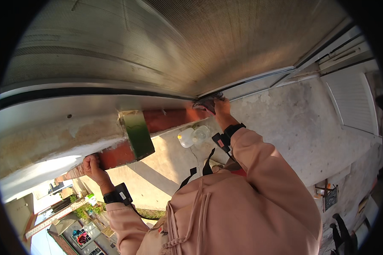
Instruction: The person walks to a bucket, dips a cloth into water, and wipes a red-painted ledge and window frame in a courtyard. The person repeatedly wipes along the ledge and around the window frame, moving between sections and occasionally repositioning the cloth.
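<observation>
With my right hand (pixel 222 106) I hold a bunched dark cloth (pixel 209 103) with a pinkish edge. It presses into the lower corner of the metal window frame (pixel 92 91), where the red-painted sill (pixel 175 119) ends. Much of the cloth is covered by my fingers. Farther along the sill, my left hand (pixel 95 169) has its fingers curled over the edge. Between my hands lies a green-painted block (pixel 136 134) across the red sill. A mesh window screen (pixel 194 41) spreads above the frame.
Two translucent plastic jugs (pixel 194 136) stand on the concrete floor (pixel 274 127) below the sill. A small wooden stool or chair (pixel 327 194) is at the lower right. Black straps (pixel 207 162) hang near my waist. A white shuttered panel (pixel 352 98) is at the far right.
</observation>
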The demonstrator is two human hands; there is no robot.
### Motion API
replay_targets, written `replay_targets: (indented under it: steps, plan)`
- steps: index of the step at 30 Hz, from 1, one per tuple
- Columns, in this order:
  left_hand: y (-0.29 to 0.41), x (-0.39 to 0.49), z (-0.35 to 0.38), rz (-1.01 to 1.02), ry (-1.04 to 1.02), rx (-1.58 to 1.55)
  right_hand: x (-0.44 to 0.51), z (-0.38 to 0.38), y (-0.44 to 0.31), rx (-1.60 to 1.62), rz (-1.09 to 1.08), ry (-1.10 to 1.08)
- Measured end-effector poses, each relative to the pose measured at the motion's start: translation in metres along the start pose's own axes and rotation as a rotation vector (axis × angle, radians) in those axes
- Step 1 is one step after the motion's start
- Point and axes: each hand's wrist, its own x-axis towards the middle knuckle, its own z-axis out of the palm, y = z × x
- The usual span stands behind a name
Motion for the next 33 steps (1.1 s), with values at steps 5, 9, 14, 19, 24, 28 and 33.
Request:
replay_targets:
  steps: [5, 9, 14, 19, 24, 28, 33]
  plan:
    - [-0.001, 0.0, -0.001, -0.002, 0.0, 0.025, 0.008, 0.016, 0.032, -0.14, 0.08, -0.039]
    - [-0.005, 0.0, -0.004, 0.004, -0.004, 0.029, 0.072, -0.059, -0.017, -0.285, -0.062, 0.181]
    - [-0.01, 0.001, -0.009, -0.006, 0.01, 0.015, 0.143, -0.176, -0.151, -0.114, -0.311, 0.386]
    - [-0.008, 0.004, -0.011, -0.011, -0.02, -0.013, 0.131, -0.224, -0.235, -0.139, -0.639, 0.41]
    - [-0.009, 0.002, -0.009, -0.023, -0.006, -0.055, 0.104, -0.181, -0.206, 0.037, -0.495, 0.369]
    - [-0.009, 0.005, -0.012, -0.02, -0.037, -0.046, 0.086, -0.116, -0.125, -0.139, -0.281, 0.357]
    - [-0.005, 0.005, -0.008, -0.018, -0.048, -0.026, 0.038, -0.028, -0.017, 0.109, -0.037, -0.023]
